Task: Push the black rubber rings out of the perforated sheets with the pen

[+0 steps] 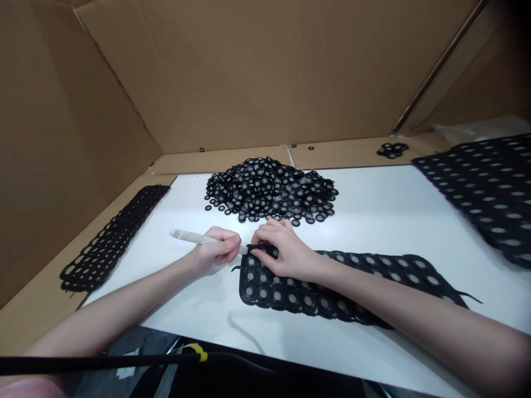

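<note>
My left hand (218,249) is closed around a white stick-like tool (194,237), whose tip points at the left end of a black rubber sheet (340,287) studded with small mesh-centred rings. My right hand (282,249) presses down on that same end of the sheet, fingers curled and pinching its top edge. The sheet lies flat on the white table top (373,204) and runs off to the right under my right forearm. Just behind both hands is a pile of loose black rings (269,190).
An emptied black sheet full of holes (112,237) lies at the left on the cardboard. Another filled black sheet (489,188) lies at the far right. A small cluster of rings (392,149) sits at the back right. Cardboard walls (249,72) enclose the table.
</note>
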Demonstrator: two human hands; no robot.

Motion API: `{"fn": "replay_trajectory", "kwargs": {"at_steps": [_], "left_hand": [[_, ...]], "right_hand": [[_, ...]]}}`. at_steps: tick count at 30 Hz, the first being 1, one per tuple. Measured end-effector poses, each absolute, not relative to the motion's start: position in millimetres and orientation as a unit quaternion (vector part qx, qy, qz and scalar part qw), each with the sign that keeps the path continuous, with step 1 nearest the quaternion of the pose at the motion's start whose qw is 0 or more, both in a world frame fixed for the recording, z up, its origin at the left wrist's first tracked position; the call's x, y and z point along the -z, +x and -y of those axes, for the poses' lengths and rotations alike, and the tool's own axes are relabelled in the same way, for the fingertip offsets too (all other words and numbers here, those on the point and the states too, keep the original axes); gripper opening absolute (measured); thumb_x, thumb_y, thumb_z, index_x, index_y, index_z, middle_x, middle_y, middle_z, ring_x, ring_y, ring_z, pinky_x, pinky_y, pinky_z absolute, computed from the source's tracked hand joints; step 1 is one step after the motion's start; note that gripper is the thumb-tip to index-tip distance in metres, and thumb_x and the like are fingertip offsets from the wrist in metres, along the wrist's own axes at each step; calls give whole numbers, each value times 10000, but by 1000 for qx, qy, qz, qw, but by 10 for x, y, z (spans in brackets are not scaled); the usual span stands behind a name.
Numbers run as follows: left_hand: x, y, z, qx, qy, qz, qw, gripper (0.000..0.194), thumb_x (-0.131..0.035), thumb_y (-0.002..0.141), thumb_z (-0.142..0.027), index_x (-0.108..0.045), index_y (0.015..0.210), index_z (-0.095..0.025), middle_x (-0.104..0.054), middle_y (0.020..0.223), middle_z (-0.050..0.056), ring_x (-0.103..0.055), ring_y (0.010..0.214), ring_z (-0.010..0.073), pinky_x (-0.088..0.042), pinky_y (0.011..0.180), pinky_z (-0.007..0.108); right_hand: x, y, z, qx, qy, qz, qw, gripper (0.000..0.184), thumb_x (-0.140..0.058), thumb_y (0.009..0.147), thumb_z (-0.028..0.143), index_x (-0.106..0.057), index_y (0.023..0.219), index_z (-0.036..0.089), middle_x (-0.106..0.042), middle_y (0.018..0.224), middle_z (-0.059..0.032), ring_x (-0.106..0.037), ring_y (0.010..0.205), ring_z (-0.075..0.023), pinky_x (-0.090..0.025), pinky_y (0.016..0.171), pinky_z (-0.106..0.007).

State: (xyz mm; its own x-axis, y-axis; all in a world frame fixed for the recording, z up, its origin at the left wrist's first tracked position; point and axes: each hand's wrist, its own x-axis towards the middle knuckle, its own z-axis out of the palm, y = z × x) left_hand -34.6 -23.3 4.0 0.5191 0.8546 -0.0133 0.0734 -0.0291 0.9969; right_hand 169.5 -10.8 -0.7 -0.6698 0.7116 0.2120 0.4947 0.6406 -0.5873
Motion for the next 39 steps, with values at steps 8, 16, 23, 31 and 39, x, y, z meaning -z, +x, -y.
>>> {"fn": "replay_trajectory", "kwargs": {"at_steps": [8,16,23,31,39], "left_hand": [[-2,-352,238,-334,630,-371,595,551,-561,803,-546,-459,443,-140,-345,402,-3,-299,432,93,-150,456,267],[-109,-309,260,-280,676,-349,586,538,-549,829,-483,-443,428,-139,-372,418,4,-332,428,92,-195,455,276],[-81,-305,261,-302,673,-353,576,528,-542,842,-472,-459,444,-135,-380,431,2,-334,438,92,-199,456,272],[-6,-303,207,-395,642,-350,556,505,-541,851,-489,-526,507,-119,-376,437,-7,-315,432,86,-170,464,267],[-13,-319,211,-410,645,-333,552,528,-555,838,-497,-511,472,-118,-380,425,0,-337,435,91,-182,463,261]], "right_hand": [[2,1713,119,-238,-354,880,210,46,-549,829,202,-531,788,189,-630,865,-31,-499,910,-205,-277,785,-362],[26,1702,115,-230,-346,883,219,30,-535,830,199,-542,804,186,-613,887,-32,-492,889,-198,-271,769,-360],[34,1704,104,-231,-344,883,219,71,-525,860,232,-535,805,189,-630,873,-34,-494,884,-202,-268,778,-364],[59,1723,83,-236,-399,849,253,43,-532,866,205,-534,825,194,-640,837,-21,-499,870,-194,-272,790,-359],[30,1766,42,-241,-403,849,243,98,-544,881,286,-569,843,199,-657,846,-25,-508,897,-208,-258,817,-383]]}}
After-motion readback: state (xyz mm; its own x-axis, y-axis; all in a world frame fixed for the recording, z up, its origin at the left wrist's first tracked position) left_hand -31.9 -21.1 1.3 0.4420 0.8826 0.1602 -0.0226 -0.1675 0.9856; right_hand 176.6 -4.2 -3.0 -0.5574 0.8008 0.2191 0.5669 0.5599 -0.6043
